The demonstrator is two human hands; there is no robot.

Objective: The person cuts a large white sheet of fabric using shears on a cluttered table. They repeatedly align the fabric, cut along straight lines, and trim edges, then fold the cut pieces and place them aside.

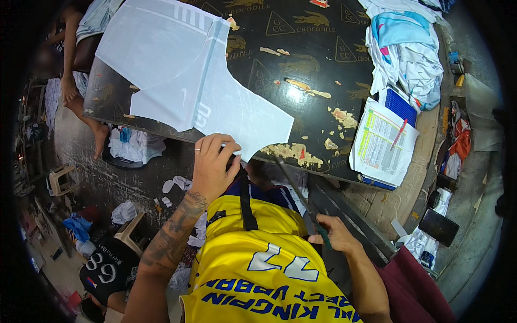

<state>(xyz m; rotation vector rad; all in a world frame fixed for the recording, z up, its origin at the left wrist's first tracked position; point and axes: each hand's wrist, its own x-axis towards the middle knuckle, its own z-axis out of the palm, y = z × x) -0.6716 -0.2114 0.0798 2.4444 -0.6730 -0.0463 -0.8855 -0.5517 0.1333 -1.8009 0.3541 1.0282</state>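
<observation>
Pale panel at my left fingers: smooth, matt, paper or thin cloth, can't tell which. Tabletop beyond them: glossy, smooth, but rough at the flaky patches. Tool in my right fingers: metal-looking blade, plastic-looking handle.

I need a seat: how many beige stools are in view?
2: one stool at the left, another stool beside a person in black. Others may be hidden.

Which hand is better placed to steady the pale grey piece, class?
Probably the left hand: its fingers are at the near edge of the pale grey piece, while the right hand, farther away, grips a long thin tool.
</observation>
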